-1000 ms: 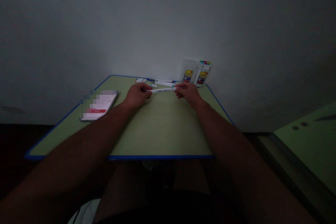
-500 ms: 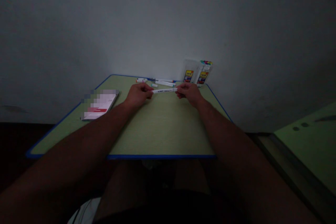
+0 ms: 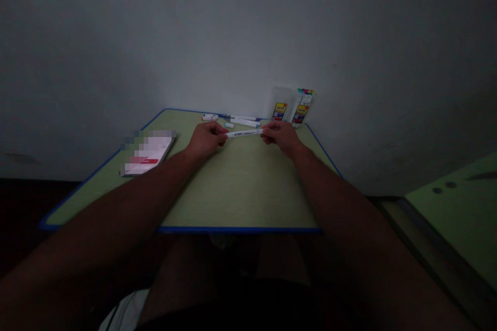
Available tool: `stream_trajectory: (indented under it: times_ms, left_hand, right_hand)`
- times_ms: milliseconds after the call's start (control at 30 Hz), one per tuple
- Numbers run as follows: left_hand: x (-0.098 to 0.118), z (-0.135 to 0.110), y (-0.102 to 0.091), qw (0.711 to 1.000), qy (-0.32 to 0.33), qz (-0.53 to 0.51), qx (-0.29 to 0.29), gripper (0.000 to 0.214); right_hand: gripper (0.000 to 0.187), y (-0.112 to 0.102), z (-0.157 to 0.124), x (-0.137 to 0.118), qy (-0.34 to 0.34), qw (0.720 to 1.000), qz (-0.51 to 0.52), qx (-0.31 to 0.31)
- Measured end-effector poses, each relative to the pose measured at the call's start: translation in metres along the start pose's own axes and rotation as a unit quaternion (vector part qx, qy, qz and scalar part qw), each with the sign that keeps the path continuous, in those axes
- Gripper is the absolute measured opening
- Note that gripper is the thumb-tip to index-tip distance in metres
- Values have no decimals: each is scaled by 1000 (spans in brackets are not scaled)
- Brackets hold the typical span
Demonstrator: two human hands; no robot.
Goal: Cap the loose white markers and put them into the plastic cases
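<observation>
A white marker pen is held level above the green desk, one end in each hand. My left hand pinches its left end with closed fingers. My right hand grips its right end, fingers curled round it. Both hands hover over the far half of the desk, close to the wall.
Several loose markers lie at the desk's far edge behind the hands. Two clear marker cases stand against the wall at the far right corner. A phone lies on the left. Another green desk stands at the right.
Both hands have lifted the marker slightly up and away from me. Their grip on its ends is unchanged.
</observation>
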State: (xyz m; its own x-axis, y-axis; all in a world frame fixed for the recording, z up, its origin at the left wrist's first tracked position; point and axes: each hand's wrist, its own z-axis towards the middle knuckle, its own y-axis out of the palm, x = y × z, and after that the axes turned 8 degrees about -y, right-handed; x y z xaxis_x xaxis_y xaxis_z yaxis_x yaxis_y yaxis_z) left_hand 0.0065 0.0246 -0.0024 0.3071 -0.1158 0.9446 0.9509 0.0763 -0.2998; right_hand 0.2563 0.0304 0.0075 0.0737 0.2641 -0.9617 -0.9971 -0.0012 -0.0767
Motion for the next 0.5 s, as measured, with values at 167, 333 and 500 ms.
stream_trajectory:
  times_ms: [167,333,500]
  left_hand:
    - [0,0,1,1000,-7,-10,1,6]
    - [3,-2,0,1000,-7,-3,-2,6]
    - [2,-3,1,1000,-15,-5,-2,6]
  right_hand:
    - [11,0,0,0,-1,1000,-3,-2]
    - [11,1,-1,-3,2,1000,-7,-6]
    - [12,1,-2,-5,2,1000,-8,-2]
